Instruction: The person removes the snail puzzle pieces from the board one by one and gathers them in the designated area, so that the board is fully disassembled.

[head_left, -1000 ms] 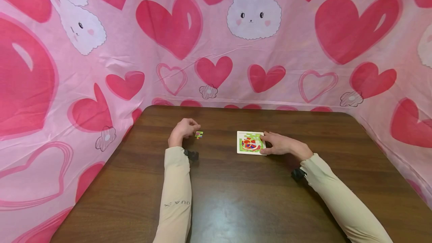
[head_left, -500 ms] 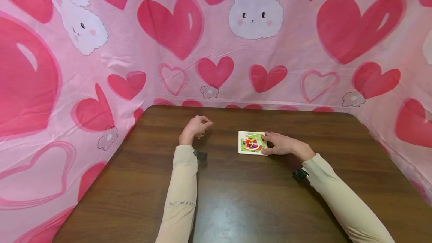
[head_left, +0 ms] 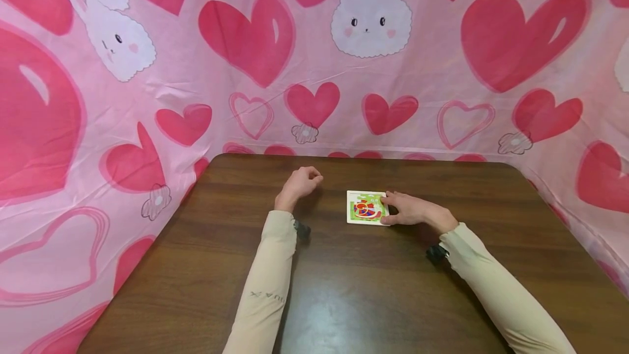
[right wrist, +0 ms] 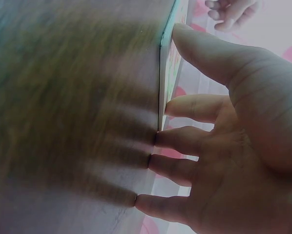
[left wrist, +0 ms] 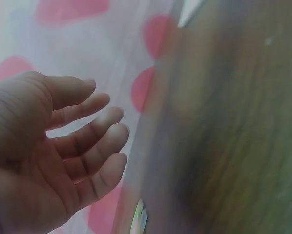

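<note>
1. Head view, and there's the picture board [head_left: 362,209], bright inside its white rim, flat on the table [head_left: 344,277]; it looks nearly square, so no clear long axis to call!
2. Right hand [head_left: 411,209] is the nearer of the 2, and it's in contact: the board lies at 9 o'clock from it, with thumb and index finger at the board's 3 o'clock edge.
3. Over to the right wrist view: fingers fairly straight and fanned wide, 2 digits touching the board, the other 3 fingertips down by the table.
4. Now the left hand [head_left: 298,182], apart from the board, which sits between 3 and 4 o'clock from it.
5. Left wrist view: fingers loosely bent, thumb clear of them, nothing in the grasp! At 5 o'clock, a coloured sliver [left wrist: 138,219] peeks in; too little shows to identify it.
</note>
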Action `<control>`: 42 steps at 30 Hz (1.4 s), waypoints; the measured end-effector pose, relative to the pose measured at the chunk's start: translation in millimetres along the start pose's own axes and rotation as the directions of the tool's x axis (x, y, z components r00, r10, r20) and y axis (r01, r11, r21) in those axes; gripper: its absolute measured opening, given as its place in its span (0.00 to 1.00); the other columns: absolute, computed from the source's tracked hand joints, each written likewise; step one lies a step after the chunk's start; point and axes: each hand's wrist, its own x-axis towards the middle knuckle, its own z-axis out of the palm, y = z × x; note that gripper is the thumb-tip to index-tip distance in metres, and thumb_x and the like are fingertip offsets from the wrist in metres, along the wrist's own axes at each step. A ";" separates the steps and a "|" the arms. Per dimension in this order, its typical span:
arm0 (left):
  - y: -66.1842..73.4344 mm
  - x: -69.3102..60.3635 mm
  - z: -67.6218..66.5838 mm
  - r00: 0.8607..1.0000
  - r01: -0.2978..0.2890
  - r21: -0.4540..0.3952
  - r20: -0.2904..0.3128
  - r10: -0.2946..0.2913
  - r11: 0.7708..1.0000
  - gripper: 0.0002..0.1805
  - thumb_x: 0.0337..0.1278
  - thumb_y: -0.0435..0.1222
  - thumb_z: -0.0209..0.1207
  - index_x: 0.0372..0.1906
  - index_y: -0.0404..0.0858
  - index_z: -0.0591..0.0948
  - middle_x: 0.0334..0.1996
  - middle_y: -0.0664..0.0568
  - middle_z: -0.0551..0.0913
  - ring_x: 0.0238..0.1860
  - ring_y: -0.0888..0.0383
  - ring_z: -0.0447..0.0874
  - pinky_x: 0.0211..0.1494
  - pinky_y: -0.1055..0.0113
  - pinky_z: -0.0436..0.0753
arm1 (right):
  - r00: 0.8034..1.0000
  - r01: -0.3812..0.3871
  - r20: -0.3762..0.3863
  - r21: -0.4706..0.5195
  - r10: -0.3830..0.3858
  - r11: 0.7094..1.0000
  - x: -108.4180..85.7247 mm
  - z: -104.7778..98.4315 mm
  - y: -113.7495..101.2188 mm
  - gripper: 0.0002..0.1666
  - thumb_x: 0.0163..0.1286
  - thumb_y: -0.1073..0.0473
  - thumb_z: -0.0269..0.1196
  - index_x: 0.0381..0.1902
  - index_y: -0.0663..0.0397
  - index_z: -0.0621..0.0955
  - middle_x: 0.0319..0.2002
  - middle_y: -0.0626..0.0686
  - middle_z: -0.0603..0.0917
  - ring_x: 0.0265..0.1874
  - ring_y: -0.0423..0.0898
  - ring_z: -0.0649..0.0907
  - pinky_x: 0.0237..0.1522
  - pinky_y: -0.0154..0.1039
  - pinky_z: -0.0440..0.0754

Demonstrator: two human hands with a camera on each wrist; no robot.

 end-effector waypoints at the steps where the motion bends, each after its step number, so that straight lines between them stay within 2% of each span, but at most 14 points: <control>1: 2.3 0.6 2.2 1.000 -0.003 0.010 0.007 0.003 1.000 0.13 0.66 0.45 0.57 0.46 0.42 0.83 0.42 0.48 0.86 0.42 0.51 0.81 0.52 0.54 0.80 | 1.000 0.000 0.001 -0.001 0.000 1.000 0.1 -0.1 0.1 0.46 0.68 0.40 0.61 0.72 0.63 0.63 0.74 0.71 0.56 0.74 0.69 0.54 0.71 0.64 0.55; 7: 15.4 4.7 13.7 0.999 -0.028 0.063 0.034 0.026 0.998 0.12 0.65 0.45 0.58 0.46 0.43 0.83 0.41 0.49 0.85 0.42 0.52 0.81 0.53 0.54 0.80 | 1.000 0.003 0.004 -0.002 -0.003 1.000 0.5 0.1 0.0 0.47 0.67 0.39 0.61 0.72 0.63 0.63 0.74 0.71 0.56 0.74 0.69 0.55 0.71 0.64 0.55; 14: 32.7 8.8 21.2 0.994 -0.096 0.137 0.068 0.087 0.986 0.11 0.65 0.43 0.59 0.46 0.43 0.83 0.41 0.50 0.85 0.41 0.52 0.80 0.53 0.56 0.80 | 1.000 0.006 -0.001 0.006 -0.006 1.000 0.5 1.3 -0.7 0.47 0.67 0.39 0.62 0.72 0.63 0.63 0.74 0.71 0.56 0.74 0.69 0.56 0.71 0.64 0.56; 23: 48.7 7.8 30.9 0.985 -0.138 0.153 0.121 0.120 0.979 0.12 0.64 0.42 0.60 0.49 0.44 0.82 0.46 0.50 0.85 0.46 0.53 0.81 0.55 0.58 0.79 | 1.000 0.001 -0.005 0.016 -0.001 1.000 0.6 1.2 0.4 0.48 0.66 0.39 0.62 0.73 0.62 0.63 0.74 0.70 0.57 0.74 0.69 0.55 0.71 0.64 0.55; 28: 53.0 5.4 38.5 0.981 -0.150 0.152 0.147 0.128 0.977 0.13 0.64 0.41 0.60 0.52 0.44 0.81 0.49 0.49 0.84 0.48 0.54 0.81 0.57 0.58 0.79 | 1.000 0.001 -0.008 -0.002 -0.001 1.000 1.0 0.5 0.2 0.47 0.67 0.39 0.62 0.72 0.62 0.64 0.74 0.70 0.57 0.74 0.69 0.56 0.71 0.64 0.56; 32: 54.7 2.9 44.5 0.980 -0.137 0.160 0.167 0.110 0.977 0.14 0.64 0.41 0.60 0.53 0.45 0.81 0.50 0.50 0.84 0.49 0.54 0.80 0.58 0.58 0.79 | 1.000 -0.001 -0.004 0.000 0.001 1.000 1.5 -0.3 -1.0 0.47 0.66 0.38 0.62 0.72 0.62 0.64 0.74 0.70 0.58 0.74 0.69 0.56 0.71 0.65 0.56; 37: 58.4 1.7 52.9 0.974 -0.170 0.169 0.179 0.139 0.971 0.14 0.64 0.41 0.60 0.53 0.44 0.81 0.50 0.49 0.84 0.50 0.54 0.81 0.58 0.59 0.79 | 1.000 -0.011 -0.002 0.000 0.011 1.000 2.2 -0.3 0.7 0.48 0.66 0.37 0.62 0.72 0.62 0.64 0.74 0.71 0.57 0.74 0.69 0.55 0.71 0.65 0.55; 42: 62.7 2.5 60.1 0.968 -0.179 0.182 0.207 0.141 0.967 0.15 0.64 0.41 0.60 0.53 0.43 0.82 0.50 0.50 0.84 0.48 0.57 0.80 0.56 0.62 0.79 | 1.000 -0.004 -0.002 0.003 0.004 1.000 2.4 -0.4 0.9 0.49 0.66 0.36 0.62 0.73 0.62 0.63 0.74 0.71 0.56 0.73 0.69 0.56 0.71 0.65 0.55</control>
